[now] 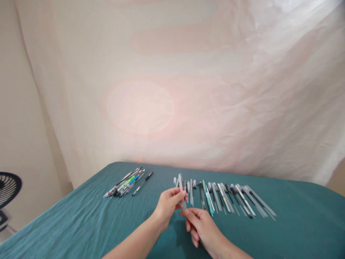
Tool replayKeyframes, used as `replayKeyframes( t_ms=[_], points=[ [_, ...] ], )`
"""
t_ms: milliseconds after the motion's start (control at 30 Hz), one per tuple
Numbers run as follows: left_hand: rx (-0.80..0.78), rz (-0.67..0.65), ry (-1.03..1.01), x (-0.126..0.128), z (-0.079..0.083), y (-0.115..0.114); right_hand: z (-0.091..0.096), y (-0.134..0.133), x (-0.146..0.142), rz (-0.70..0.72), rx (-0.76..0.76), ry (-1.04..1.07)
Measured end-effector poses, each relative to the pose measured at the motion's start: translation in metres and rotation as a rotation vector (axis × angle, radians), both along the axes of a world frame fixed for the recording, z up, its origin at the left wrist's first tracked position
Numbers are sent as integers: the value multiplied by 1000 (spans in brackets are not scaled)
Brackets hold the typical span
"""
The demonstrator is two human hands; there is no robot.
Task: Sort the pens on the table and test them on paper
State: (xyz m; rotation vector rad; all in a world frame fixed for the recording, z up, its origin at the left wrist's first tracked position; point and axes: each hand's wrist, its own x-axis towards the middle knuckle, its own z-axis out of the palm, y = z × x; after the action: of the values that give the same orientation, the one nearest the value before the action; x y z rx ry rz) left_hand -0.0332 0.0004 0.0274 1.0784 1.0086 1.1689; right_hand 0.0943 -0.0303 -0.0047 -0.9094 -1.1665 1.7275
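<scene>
Between my two hands, above the green cloth, a translucent whitish pen barrel (181, 185) is held nearly upright. My left hand (170, 205) pinches it around the middle with thumb and fingers. At its lower end my right hand (201, 225) closes thumb and forefinger, its other fingers curled beneath. Whether the right fingers hold the barrel itself or a small part at its end is hidden. Just behind and to the right of my hands lies a row of pens and pen parts (215, 198), with clear barrels, dark caps and some turquoise pieces.
A heap of pens (126, 182), some green and blue, lies on the table's left side, with a single black-capped pen (142, 183) beside it. The green tablecloth (94, 223) reaches a pale hanging sheet (172, 90). A black fan (9, 190) stands at the left edge.
</scene>
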Motion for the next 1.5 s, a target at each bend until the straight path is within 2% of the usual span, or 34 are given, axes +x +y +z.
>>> replayKeyframes(
  t_ms=[100,200,333,533,733,900,1133,1500],
  points=[
    [14,-24,-16,2,0,-1,1,0,-2,-27,5,9],
    [28,24,20,-4,2,6,3,0,-3,-60,18,20],
    [68,98,340,-22,5,23,5,-3,-4,-92,51,36],
    [110,165,652,-44,-2,54,4,-4,-3,-82,73,28],
    [125,215,973,-46,-11,77,4,-2,-4,-86,70,26],
    [167,244,1167,-42,-18,80,4,-1,-4,-80,66,35],
    [192,219,1294,-43,-20,76,6,-3,-4,-85,58,33],
    [230,210,1327,-49,-19,74,8,-5,-4,-89,47,30]
  ],
)
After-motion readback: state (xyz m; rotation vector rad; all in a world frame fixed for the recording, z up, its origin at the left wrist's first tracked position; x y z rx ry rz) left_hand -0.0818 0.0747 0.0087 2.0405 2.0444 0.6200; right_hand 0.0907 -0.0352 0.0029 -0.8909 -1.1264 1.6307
